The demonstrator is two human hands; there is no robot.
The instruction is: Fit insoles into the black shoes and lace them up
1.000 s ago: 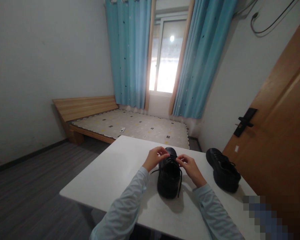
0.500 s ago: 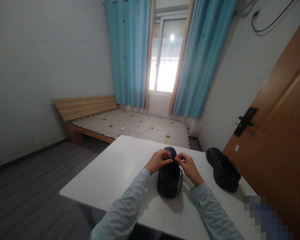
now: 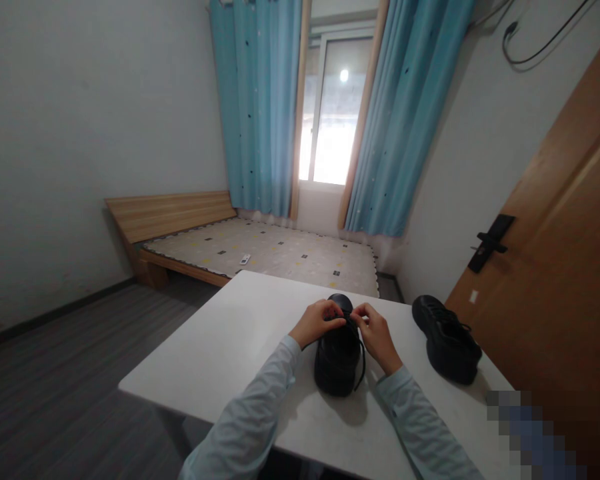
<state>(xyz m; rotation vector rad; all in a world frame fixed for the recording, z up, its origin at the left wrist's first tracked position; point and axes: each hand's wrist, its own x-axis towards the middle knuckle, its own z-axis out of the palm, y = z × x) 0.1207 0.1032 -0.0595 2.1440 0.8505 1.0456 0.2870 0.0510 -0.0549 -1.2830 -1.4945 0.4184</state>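
A black shoe [image 3: 336, 365] stands on the white table with its toe pointing away from me and its heel towards me. My left hand [image 3: 320, 321] is over the shoe's left side, thumb and fingers pinched on the black shoelace near the eyelets. From the right, my right hand [image 3: 373, 328] also pinches the lace, close to the left fingertips. One loose end of the shoelace [image 3: 363, 367] hangs down along the shoe's right side to the table. The exact crossing of the lace between my fingers is too small to make out.
A second black shoe [image 3: 450, 343], laced, lies near the right edge of the white table [image 3: 205, 353]. Beyond the table is a bed [image 3: 280, 250] with a white remote [image 3: 245, 259] on it. A wooden door [image 3: 545, 267] stands at the right.
My right hand and forearm have shifted slightly to the left. The left hand and both shoes look the same as before.
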